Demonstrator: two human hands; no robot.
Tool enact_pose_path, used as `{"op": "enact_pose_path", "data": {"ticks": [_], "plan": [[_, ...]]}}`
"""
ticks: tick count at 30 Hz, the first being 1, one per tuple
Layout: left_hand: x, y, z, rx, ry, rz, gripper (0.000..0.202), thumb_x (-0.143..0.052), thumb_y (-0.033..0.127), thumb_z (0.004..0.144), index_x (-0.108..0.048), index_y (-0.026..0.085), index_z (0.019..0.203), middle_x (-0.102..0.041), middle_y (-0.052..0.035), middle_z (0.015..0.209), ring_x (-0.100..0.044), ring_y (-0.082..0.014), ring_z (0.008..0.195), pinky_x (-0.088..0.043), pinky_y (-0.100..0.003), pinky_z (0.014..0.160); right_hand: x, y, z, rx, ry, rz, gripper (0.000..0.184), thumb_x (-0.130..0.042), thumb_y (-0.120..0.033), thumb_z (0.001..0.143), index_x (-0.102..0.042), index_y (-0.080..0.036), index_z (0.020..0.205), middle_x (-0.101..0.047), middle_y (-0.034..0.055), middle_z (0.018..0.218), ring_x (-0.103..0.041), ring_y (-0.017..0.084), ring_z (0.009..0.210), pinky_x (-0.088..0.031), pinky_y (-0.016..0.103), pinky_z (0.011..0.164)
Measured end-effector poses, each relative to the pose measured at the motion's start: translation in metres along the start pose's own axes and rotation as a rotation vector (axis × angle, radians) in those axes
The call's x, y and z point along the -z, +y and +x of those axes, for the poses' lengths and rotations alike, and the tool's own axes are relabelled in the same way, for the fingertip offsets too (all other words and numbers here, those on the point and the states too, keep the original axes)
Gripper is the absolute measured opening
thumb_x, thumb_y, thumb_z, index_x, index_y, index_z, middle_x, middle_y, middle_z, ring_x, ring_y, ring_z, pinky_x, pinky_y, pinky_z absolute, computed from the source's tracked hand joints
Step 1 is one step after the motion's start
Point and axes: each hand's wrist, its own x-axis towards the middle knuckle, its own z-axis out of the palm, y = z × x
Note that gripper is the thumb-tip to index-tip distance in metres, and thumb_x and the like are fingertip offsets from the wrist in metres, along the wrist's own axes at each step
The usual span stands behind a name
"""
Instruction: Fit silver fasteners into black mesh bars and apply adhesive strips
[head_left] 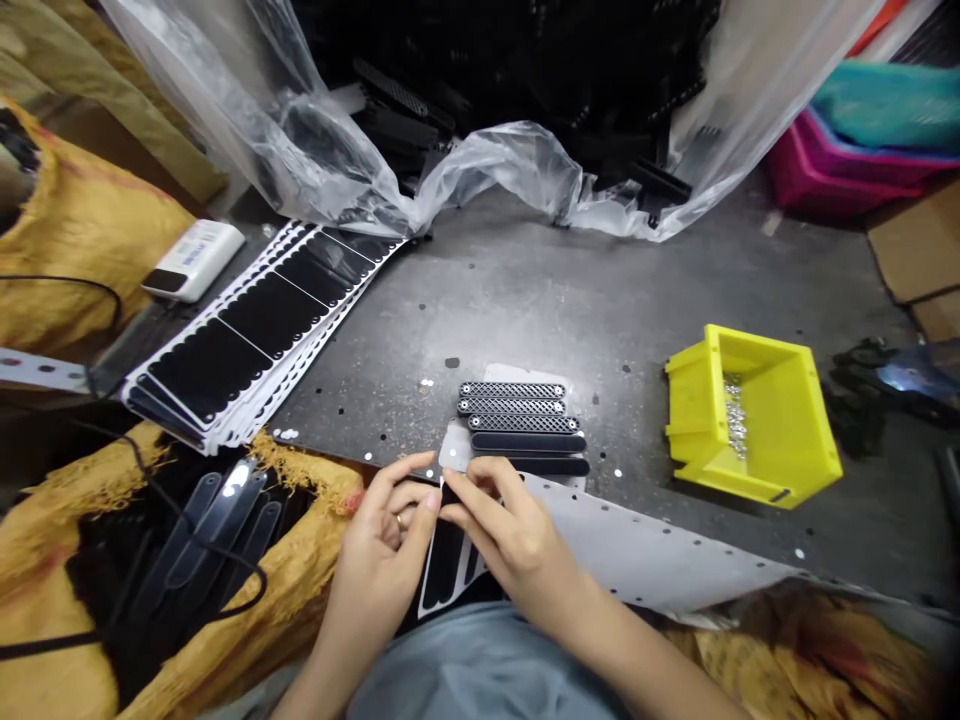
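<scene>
A white-edged sheet of black stickers [448,565] hangs at the table's front edge, just below my hands. My left hand [390,535] is closed near its top, with thumb and forefinger at the sheet's corner. From the other side, my right hand [506,515] pinches the same dark upper end; the fingertips partly hide it. Just beyond the fingers lies a row of black flat strips with rounded ends. Several have a lattice face [517,407], and two nearer ones have a plain face [529,442].
At the left lies a stack of black sticker sheets [247,335] beside a white device [196,258]. A yellow bin [795,420] at right holds small metal parts [735,415]. Clear plastic [510,165] drapes across the back. A yellow sack [300,500] holds dark strips [217,520].
</scene>
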Motion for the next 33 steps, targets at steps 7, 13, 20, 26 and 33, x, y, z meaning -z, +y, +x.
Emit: {"op": "enact_pose_path", "data": {"ticks": [7,13,20,26,33], "plan": [[0.013,-0.014,0.000,0.092,-0.038,-0.099,0.053,-0.080,0.048,0.084,-0.055,0.018,0.120,-0.071,0.0001,0.077,-0.068,-0.0140,0.071,-0.057,-0.022,0.068,-0.020,-0.012,-0.019,0.113,0.042,-0.014,0.027,-0.058,-0.007,0.099,-0.066,-0.013,0.124,-0.070,0.0122,0.100,-0.066,0.020,0.088,-0.061,0.032,0.072],[0.017,-0.011,0.001,0.140,-0.095,-0.153,0.054,-0.079,0.049,0.084,-0.055,0.020,0.122,-0.071,-0.0001,0.081,-0.068,-0.0136,0.074,-0.059,-0.024,0.072,-0.023,-0.005,-0.018,-0.056,0.113,0.137,0.038,-0.065,-0.018,0.100,-0.059,-0.017,0.138,-0.069,0.0113,0.108,-0.070,0.019,0.096,-0.064,0.030,0.082],[0.012,-0.007,0.003,0.176,-0.094,-0.175,0.052,-0.078,0.054,0.084,-0.057,0.020,0.118,-0.071,-0.0012,0.082,-0.071,-0.0163,0.075,-0.061,-0.028,0.072,-0.028,-0.005,-0.023,0.059,0.094,-0.099,0.049,-0.065,-0.010,0.097,-0.058,-0.017,0.145,-0.073,0.0146,0.111,-0.073,0.023,0.099,-0.065,0.034,0.082],[0.015,-0.014,0.003,0.142,-0.062,-0.136,0.048,-0.076,0.050,0.086,-0.056,0.021,0.119,-0.070,0.0006,0.082,-0.069,-0.0137,0.074,-0.059,-0.023,0.068,-0.027,-0.006,-0.033,0.123,0.083,-0.044,0.041,-0.061,-0.003,0.095,-0.065,-0.011,0.135,-0.074,0.0208,0.122,-0.074,0.027,0.110,-0.065,0.037,0.089],[0.034,-0.029,0.001,0.001,-0.037,0.186,0.035,-0.069,0.042,0.093,-0.060,0.025,0.122,-0.073,-0.0011,0.089,-0.073,-0.0177,0.081,-0.060,-0.028,0.076,0.013,-0.005,-0.048,-0.330,-0.374,0.645,0.027,-0.076,-0.046,0.090,-0.072,-0.023,0.104,-0.053,0.0159,0.156,-0.060,0.031,0.137,-0.052,0.049,0.112]]}}
